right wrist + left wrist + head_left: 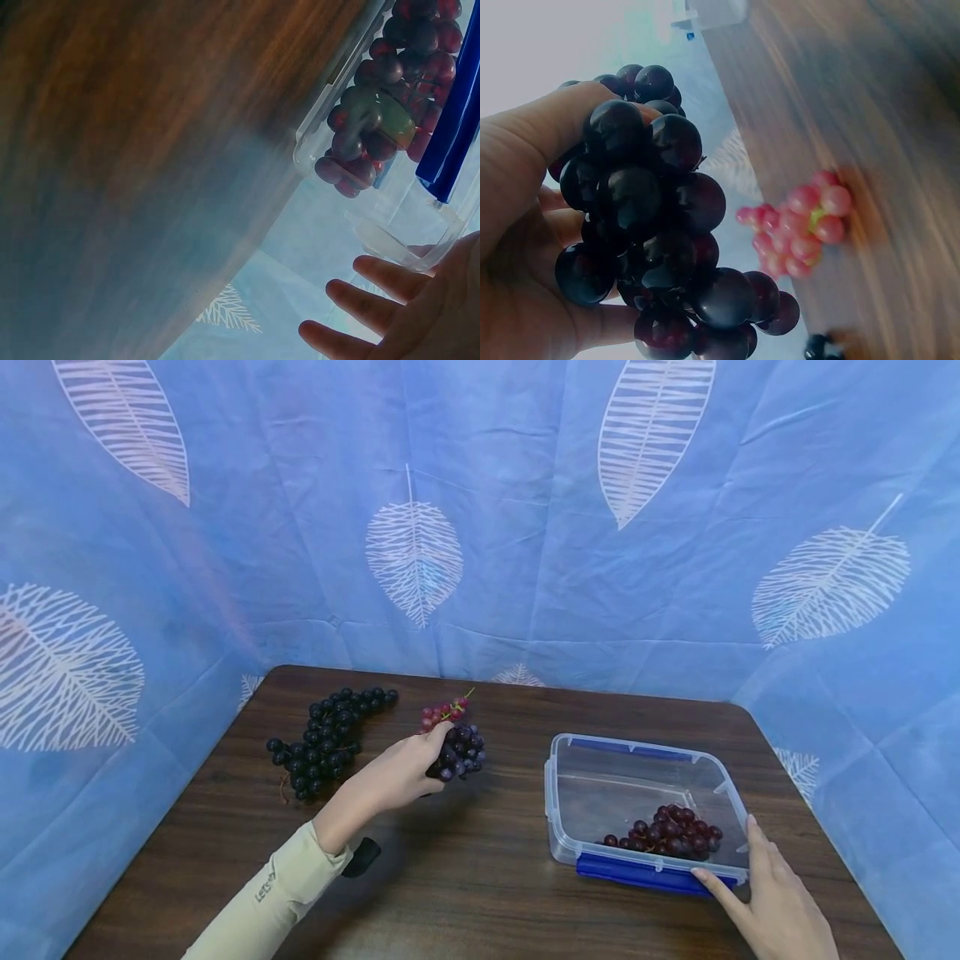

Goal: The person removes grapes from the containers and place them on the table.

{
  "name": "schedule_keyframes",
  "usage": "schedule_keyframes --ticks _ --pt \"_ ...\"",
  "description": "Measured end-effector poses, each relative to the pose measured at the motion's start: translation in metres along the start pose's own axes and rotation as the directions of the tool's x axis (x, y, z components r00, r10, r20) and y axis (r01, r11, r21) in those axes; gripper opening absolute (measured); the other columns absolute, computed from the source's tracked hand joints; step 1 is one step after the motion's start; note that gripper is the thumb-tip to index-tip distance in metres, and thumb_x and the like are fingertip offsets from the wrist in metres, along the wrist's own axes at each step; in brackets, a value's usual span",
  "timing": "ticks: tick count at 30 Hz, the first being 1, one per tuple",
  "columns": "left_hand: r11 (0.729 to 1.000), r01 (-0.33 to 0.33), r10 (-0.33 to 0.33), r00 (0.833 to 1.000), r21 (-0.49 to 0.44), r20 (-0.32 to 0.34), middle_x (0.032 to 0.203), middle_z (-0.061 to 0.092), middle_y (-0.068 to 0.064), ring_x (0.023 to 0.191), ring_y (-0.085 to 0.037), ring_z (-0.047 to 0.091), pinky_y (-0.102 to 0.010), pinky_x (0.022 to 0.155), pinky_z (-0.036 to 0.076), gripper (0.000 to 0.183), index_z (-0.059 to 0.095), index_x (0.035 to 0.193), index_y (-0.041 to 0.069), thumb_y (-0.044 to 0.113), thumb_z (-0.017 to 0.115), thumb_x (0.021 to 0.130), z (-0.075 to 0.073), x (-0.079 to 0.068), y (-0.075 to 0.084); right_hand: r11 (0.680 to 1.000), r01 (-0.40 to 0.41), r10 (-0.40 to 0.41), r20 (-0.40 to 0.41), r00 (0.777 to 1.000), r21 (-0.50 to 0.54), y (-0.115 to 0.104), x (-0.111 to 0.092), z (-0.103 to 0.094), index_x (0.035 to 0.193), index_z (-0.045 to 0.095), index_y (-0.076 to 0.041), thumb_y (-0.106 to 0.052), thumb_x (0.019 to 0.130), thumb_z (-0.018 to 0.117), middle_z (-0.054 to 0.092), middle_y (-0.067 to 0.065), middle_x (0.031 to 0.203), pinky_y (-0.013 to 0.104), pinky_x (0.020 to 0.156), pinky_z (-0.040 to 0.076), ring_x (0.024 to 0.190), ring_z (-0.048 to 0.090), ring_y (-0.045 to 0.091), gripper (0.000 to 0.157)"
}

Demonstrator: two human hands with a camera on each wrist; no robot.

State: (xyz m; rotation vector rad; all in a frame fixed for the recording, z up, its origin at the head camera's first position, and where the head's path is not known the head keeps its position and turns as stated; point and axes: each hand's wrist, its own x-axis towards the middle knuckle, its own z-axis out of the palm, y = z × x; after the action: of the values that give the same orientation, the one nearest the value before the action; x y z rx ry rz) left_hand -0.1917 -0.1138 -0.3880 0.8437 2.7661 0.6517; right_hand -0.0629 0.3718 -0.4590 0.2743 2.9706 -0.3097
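Note:
My left hand (405,768) grips a bunch of dark purple grapes (463,752), raised over the table. In the left wrist view, its fingers and thumb wrap around the dark grapes (660,225). Just beyond lies a small bunch of pink grapes (444,713) with a green stem. On the right stands a clear plastic container (555,810) with blue latches and no lid on it; red grapes (675,835) lie inside, toward its front. My right hand (780,893) rests at the container's front right corner, thumb at the front rim, its other fingers extended along the side.
A large bunch of black grapes (322,747) lies on the left part of the brown wooden table (480,868). A small black object (362,857) shows beside my left sleeve. Blue cloth (495,568) with white leaf prints hangs behind and around the table.

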Motion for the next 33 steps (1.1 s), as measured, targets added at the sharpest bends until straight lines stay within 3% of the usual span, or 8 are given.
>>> schedule_keyframes --ticks 2,11,22,26,33 --pt "1.0 0.013 -0.013 1.0 -0.009 -0.008 0.106 0.074 -0.017 0.087 -0.023 0.074 -0.046 0.091 0.059 0.082 0.027 0.161 -0.01 0.01 0.076 0.098 0.001 -0.008 -0.005 1.0 -0.002 0.002 -0.003 1.0 0.0 0.0 0.0 0.0 0.158 -0.01 0.018 -0.077 0.098 0.051 0.025 0.055 0.148 0.082 0.102 0.035 0.135 0.027 0.073 0.127" --pt "0.998 0.057 -0.059 0.995 -0.022 -0.085 0.126 0.07 -0.025 0.101 -0.03 0.074 -0.047 0.088 0.06 0.08 0.031 0.158 -0.01 0.007 0.078 0.096 0.006 -0.045 -0.025 1.0 -0.014 0.014 0.008 1.0 0.0 0.002 0.002 0.0 0.157 -0.012 0.019 -0.077 0.098 0.052 0.021 0.057 0.147 0.082 0.102 0.034 0.134 0.026 0.074 0.13" --pt "0.996 0.087 -0.086 0.986 -0.003 -0.143 0.121 0.072 -0.024 0.105 -0.033 0.074 -0.045 0.083 0.061 0.077 0.035 0.154 -0.01 0.003 0.08 0.093 0.005 -0.083 -0.045 1.0 -0.028 0.029 0.02 0.999 -0.013 0.002 0.003 0.001 0.157 -0.01 0.02 -0.079 0.097 0.052 0.02 0.056 0.148 0.082 0.104 0.032 0.135 0.024 0.074 0.131" --pt "0.996 0.093 -0.091 0.985 0.004 -0.147 0.127 0.07 -0.026 0.11 -0.036 0.072 -0.048 0.087 0.061 0.08 0.034 0.154 -0.01 0.003 0.081 0.092 0.005 -0.095 -0.05 1.0 -0.022 0.022 0.021 1.0 -0.016 0.003 0.004 0.002 0.157 -0.01 0.02 -0.079 0.097 0.051 0.02 0.057 0.147 0.082 0.104 0.033 0.134 0.025 0.074 0.13" --pt "0.994 0.103 -0.098 0.987 0.031 -0.124 0.12 0.072 -0.025 0.101 -0.036 0.074 -0.047 0.081 0.061 0.083 0.033 0.154 -0.01 0.004 0.083 0.09 0.007 -0.114 -0.063 1.0 -0.025 0.026 0.031 0.999 -0.015 0.003 0.004 0.002 0.158 -0.012 0.018 -0.079 0.097 0.05 0.019 0.057 0.147 0.082 0.103 0.034 0.135 0.025 0.074 0.131"
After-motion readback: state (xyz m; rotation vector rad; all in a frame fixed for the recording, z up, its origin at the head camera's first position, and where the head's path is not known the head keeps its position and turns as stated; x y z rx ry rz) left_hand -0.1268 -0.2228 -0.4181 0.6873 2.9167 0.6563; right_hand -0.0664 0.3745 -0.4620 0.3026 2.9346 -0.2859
